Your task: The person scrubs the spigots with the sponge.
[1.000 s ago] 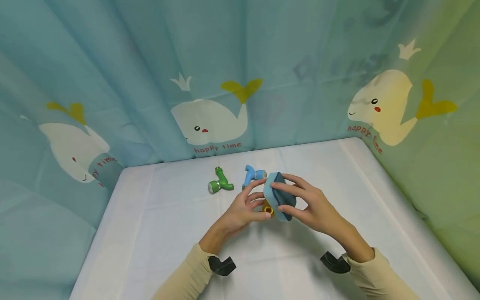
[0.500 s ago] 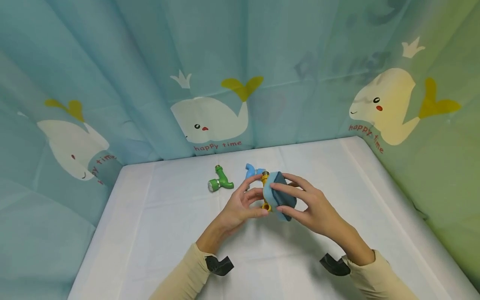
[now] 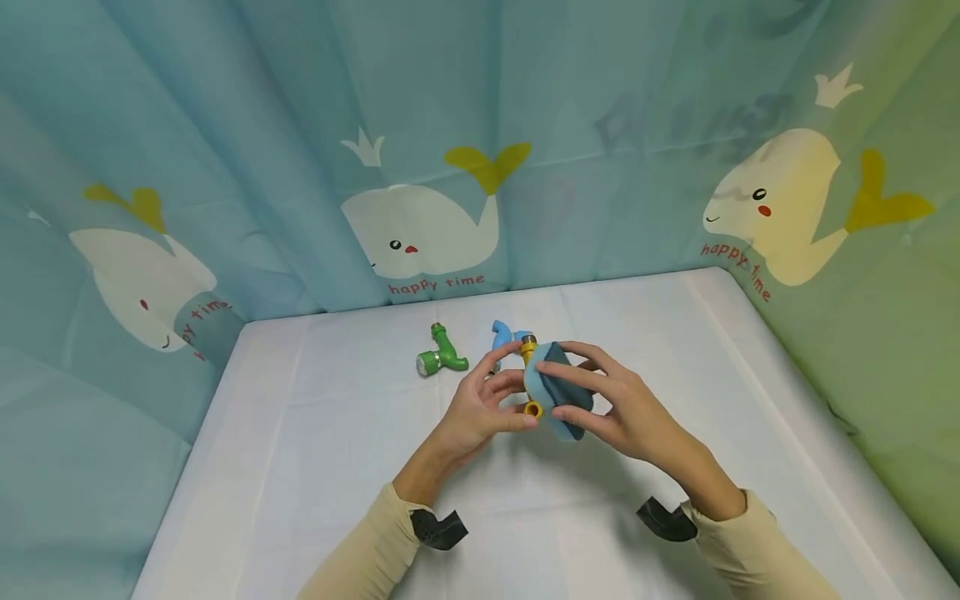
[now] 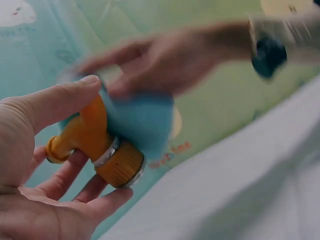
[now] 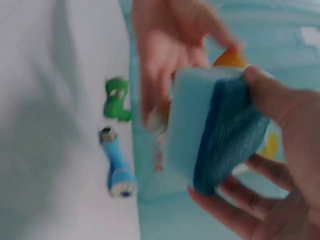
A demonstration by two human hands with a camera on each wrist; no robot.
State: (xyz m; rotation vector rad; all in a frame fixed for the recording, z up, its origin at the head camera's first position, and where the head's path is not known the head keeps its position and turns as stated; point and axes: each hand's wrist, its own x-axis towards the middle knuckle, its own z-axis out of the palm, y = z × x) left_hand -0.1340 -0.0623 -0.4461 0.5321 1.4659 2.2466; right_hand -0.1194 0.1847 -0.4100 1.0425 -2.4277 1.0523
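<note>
My left hand (image 3: 476, 408) holds a yellow tap (image 4: 92, 132) between thumb and fingers, its ribbed knob with a silver ring toward the fingertips. In my right hand (image 3: 626, 404) is a two-layer sponge (image 3: 562, 392), light blue foam on one side and a darker blue scrubbing layer on the other. The light foam lies against the tap's side, and the thumb and fingers grip the dark layer. Held up above the table, tap and sponge overlap in the head view. In the right wrist view the sponge hides most of the tap.
A green tap (image 3: 442, 354) lies on the white table (image 3: 337, 467) left of the hands. A blue tap (image 3: 502, 335) lies behind the left hand's fingertips, partly hidden. A curtain (image 3: 600, 208) printed with whales hangs around the back and sides.
The yellow tap has turned and risen in the left hand, so its threaded end now shows above the fingers. The sponge stays against it, its foam bent more. The head view has tilted slightly.
</note>
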